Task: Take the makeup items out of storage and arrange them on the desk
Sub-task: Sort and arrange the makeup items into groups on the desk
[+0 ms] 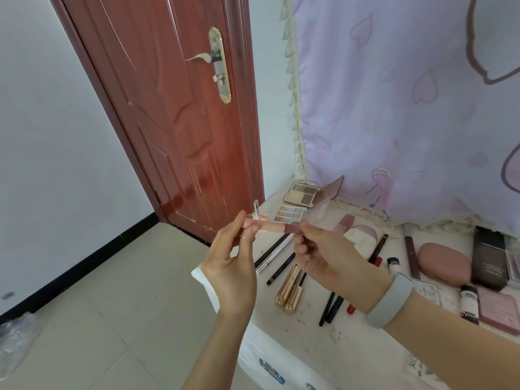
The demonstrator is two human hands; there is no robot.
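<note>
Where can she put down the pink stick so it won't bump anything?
The bare strip of desk along the near edge, in front of the gold tubes and black pencils, looks free. It is crowded farther back, around the eyeshadow palettes and the pink case.

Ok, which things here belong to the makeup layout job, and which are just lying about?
Job items:
pink lip gloss tube, held by left hand and right hand
two open eyeshadow palettes
gold tubes
black pencils
pink pouch
dark box
desk

Just lying about:
red door
lilac heart-print curtain
grey wristband
</note>
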